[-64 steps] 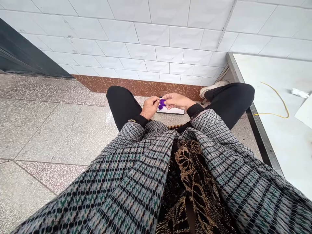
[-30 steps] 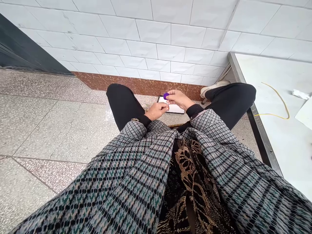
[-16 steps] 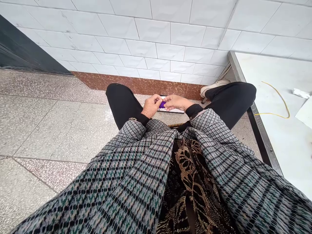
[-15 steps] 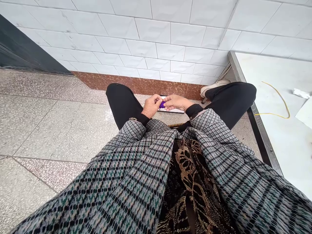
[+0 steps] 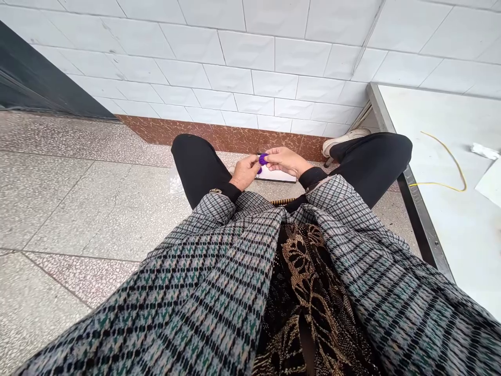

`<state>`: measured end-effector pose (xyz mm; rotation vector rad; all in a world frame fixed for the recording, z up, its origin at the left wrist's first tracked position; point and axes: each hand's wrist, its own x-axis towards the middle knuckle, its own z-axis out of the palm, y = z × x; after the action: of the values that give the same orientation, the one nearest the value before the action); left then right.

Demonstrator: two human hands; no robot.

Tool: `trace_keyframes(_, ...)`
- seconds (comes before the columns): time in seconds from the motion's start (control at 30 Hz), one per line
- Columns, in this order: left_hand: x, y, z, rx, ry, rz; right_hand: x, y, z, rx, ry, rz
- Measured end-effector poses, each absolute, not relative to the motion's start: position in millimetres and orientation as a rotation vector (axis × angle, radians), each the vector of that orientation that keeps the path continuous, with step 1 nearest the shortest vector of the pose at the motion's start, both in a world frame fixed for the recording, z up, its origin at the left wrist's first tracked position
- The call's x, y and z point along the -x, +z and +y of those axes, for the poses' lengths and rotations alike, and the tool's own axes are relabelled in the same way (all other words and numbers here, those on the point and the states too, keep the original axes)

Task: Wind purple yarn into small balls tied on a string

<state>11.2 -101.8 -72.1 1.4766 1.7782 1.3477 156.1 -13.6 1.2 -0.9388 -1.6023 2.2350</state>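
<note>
A small purple bundle (image 5: 263, 159), like tightly wound yarn or cord, is between my two hands above the floor. My right hand (image 5: 287, 161) pinches it from the right between thumb and fingers. My left hand (image 5: 246, 171) is closed at its left side, fingertips pressed together against it. A smaller purple bit shows just below, by the left fingertips. The exact make of the bundle is too small to tell. Under the hands lies a white panel with a black edge (image 5: 279, 174), partly covered by them.
To the right stands a white table (image 5: 426, 115) with a metal edge, holding a bent yellow strip (image 5: 458, 169), crumpled white paper (image 5: 484, 151) and a white sheet. A tiled wall (image 5: 230, 81) is ahead. My black-clad knees flank the hands.
The hands parted about a second ago, with the purple bundle raised in the right, then came together again. Since half a second ago the bundle has tilted up slightly, and a smaller purple bit shows below.
</note>
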Motion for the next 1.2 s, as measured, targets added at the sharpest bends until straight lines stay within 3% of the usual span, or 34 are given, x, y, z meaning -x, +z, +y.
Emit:
trace_keyframes(0.2,-18,-64,-105,-1.931,0.993,1.653,-151,-6,-9,0.987,1.965,-1.68)
trace_keyframes(0.37,-11,-52,-108,-1.939,1.111,1.825,-151,-18,-4,1.124,1.711,-2.142)
trace_keyframes(0.57,0,-65,-102,-1.683,1.24,1.923,-158,-4,-14,0.93,2.192,-1.94)
trace_keyframes(0.67,-3,-72,-101,-1.598,1.183,1.845,-158,4,-16,0.85,2.25,-1.703)
trace_keyframes(0.83,-14,-60,-105,-1.812,1.015,1.635,-152,-4,-8,1.007,1.846,-1.811)
trace_keyframes(0.93,-15,-49,-108,-1.853,1.097,1.717,-152,-12,-5,1.102,1.599,-2.113)
trace_keyframes(1.07,-7,-51,-107,-1.759,1.247,1.873,-157,-11,-8,0.972,1.927,-2.275)
trace_keyframes(1.2,-3,-64,-103,-1.576,1.225,1.86,-159,2,-13,0.834,2.218,-1.813)
